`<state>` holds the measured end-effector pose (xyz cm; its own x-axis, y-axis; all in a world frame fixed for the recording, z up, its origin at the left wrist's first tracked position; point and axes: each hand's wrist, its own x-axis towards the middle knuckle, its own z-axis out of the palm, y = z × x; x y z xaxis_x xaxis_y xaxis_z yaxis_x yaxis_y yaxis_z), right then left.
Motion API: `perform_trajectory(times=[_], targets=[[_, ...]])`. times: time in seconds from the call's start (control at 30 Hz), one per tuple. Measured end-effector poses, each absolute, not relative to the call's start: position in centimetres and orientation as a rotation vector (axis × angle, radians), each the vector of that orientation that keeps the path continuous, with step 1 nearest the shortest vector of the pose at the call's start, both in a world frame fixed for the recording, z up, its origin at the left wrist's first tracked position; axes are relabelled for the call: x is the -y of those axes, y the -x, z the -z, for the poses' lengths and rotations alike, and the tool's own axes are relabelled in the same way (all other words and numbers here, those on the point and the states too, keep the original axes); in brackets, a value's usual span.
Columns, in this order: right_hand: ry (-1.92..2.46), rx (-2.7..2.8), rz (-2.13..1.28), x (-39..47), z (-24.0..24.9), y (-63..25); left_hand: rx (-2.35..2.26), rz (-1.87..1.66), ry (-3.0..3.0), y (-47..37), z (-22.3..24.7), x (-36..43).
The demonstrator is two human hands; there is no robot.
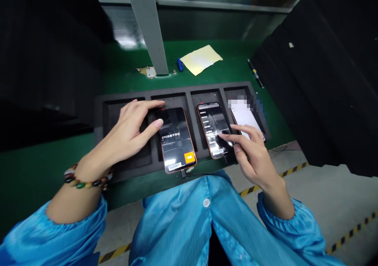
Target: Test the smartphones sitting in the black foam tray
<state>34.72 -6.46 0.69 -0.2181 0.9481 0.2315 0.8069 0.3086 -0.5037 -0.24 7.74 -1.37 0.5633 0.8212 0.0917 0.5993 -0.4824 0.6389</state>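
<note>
My left hand rests with fingers spread at the upper left of a smartphone, whose dark screen shows white text and an orange button. A middle smartphone displays a dark list menu. Over its lower right, my right hand has its fingers stretched out, the index fingertip at the screen. A third smartphone with a white screen lies on the right, partly covered by that hand and by a blurred patch. All three phones are on a black foam tray with compartments.
A cable is at the left phone's bottom edge. Behind the tray are a yellow paper, a blue pen cap, a metal post and a black marker. Black panels flank the green bench.
</note>
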Motion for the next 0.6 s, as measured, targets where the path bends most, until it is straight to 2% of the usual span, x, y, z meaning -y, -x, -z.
perform_trajectory(times=[0.27,0.6], targets=[[1.596,1.788,-0.183,9.2,-0.6,-37.3,-1.162,-0.532,-2.244,0.2,1.5,-7.8],[1.583,1.911,-0.384,11.3,2.0,-33.7,-1.166,-0.529,-2.279,0.3,1.8,-7.9]])
